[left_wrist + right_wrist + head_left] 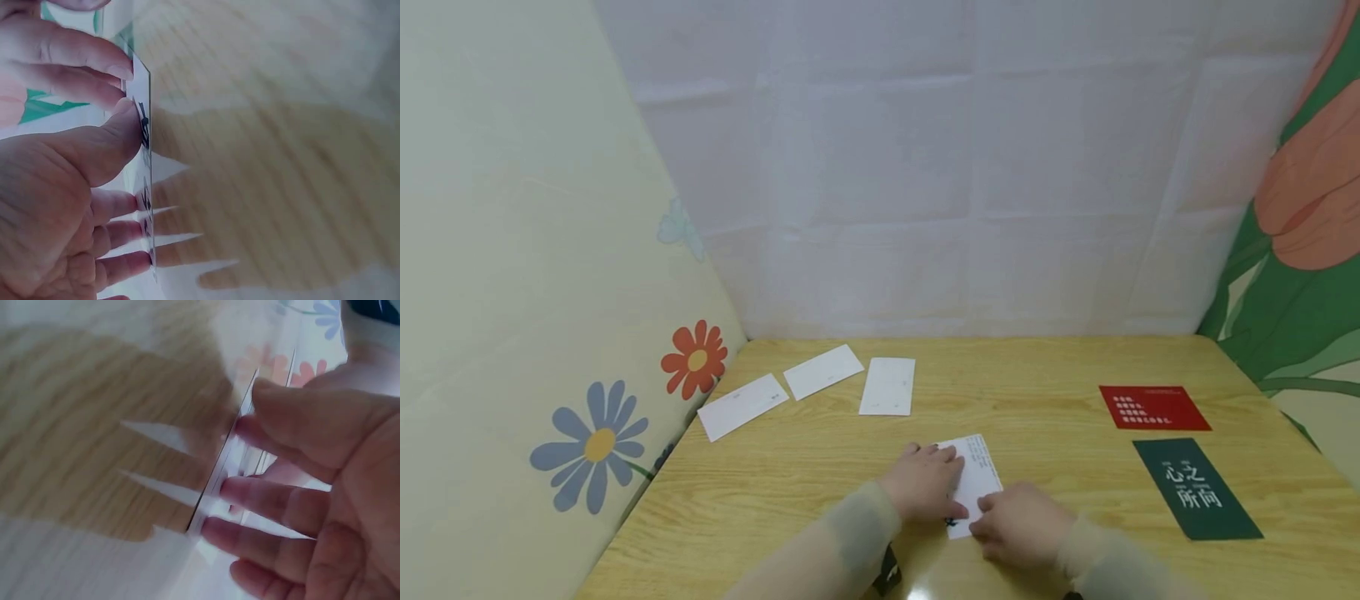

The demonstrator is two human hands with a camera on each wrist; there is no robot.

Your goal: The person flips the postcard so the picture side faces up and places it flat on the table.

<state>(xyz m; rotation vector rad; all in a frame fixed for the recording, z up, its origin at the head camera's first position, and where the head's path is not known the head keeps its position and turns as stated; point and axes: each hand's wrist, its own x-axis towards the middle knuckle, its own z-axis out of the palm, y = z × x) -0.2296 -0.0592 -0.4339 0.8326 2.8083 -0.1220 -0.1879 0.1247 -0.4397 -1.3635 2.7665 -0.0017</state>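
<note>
A white card with dark printing lies flat near the front middle of the table. My left hand rests on its left side, fingers extended and thumb on the near part. On the near right edge, my right hand touches the same card with its fingertips. From the left wrist, the card appears almost edge-on, with the left thumb and several fingertips pressing it. The right wrist view shows the right fingertips lying along the card's edge, thumb beside the forefinger.
Three white cards, a left one, a middle one and a right one, lie at the back left of the wooden table. A red card and a dark green card lie on the right.
</note>
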